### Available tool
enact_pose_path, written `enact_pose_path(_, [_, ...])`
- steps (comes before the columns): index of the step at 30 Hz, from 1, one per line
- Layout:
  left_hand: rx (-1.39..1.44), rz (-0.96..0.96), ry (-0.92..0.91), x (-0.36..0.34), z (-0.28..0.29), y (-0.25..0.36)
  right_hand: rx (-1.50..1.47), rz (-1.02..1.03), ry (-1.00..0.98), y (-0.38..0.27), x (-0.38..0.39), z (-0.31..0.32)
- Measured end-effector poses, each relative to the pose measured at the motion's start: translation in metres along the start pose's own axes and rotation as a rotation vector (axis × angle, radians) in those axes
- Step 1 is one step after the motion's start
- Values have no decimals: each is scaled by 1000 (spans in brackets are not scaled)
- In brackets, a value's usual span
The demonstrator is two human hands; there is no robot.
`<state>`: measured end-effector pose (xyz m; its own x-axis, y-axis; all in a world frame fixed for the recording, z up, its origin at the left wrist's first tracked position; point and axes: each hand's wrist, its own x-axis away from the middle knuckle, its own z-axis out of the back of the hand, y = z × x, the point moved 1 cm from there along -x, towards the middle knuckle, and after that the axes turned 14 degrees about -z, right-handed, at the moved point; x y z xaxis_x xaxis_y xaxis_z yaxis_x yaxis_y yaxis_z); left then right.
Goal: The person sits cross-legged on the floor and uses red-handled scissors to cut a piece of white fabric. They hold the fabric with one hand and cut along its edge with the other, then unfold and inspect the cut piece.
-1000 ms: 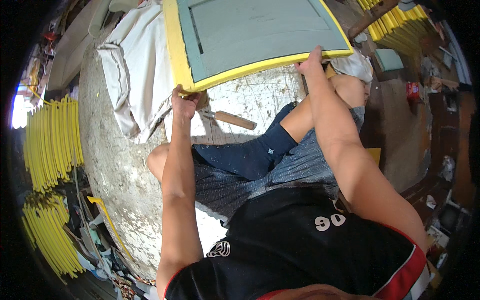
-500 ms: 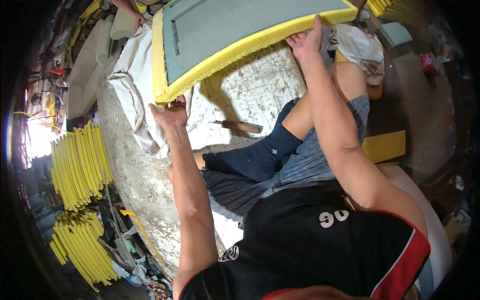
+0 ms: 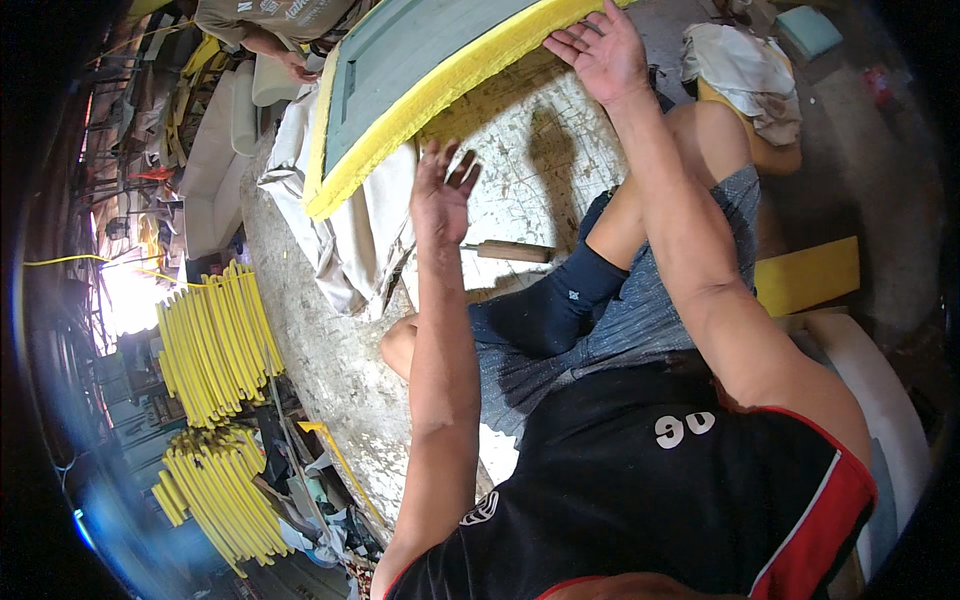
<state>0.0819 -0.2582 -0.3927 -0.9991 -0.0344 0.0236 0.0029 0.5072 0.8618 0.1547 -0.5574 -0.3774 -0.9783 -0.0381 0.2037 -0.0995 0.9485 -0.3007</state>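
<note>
A large flat foam panel (image 3: 425, 50), grey on its face with a thick yellow foam edge, is tilted up at the far side of the worktable. My left hand (image 3: 443, 205) is raised just below its near edge, fingers spread and apart from it. My right hand (image 3: 608, 62) is up at the panel's right part, fingers stretched out at the yellow edge; whether they still touch is hard to tell. White cloth (image 3: 345, 240) lies under the panel's left corner. A wooden-handled tool (image 3: 515, 251) with a thin metal end rests on the table before my crossed legs.
A co-worker's hand (image 3: 297, 67) is beside the panel's far left. Stacks of yellow foam strips (image 3: 215, 345) stand left of the scuffed table (image 3: 300, 330). A cloth-covered bundle (image 3: 745, 80) and a yellow foam block (image 3: 808, 277) are at the right.
My left hand has let go of the panel's near left corner and moved right. The panel has shifted farther away, and my right hand has loosened at its edge.
</note>
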Motion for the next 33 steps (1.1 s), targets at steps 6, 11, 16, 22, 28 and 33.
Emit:
enact_pose_path(6, [128,35,46,-33,-51,-2,-19,2,-30,2,-1,4])
enact_pose_path(11, [108,5,27,-34,-56,0,-16,3,-51,0,-3,6])
enact_pose_path(16, [74,14,5,-32,-55,-2,19,17,-34,-2,2,7])
enact_pose_path(22, [-44,31,-23,-35,-40,-6,42,21,18,1,-5,6])
enact_pose_path(28, [-1078,-138,-215,-10,47,-21,102,30,66,-1,-14,30])
enact_pose_path(33, [-1738,-31,26,30,160,15,31,7,409,8,-9,34])
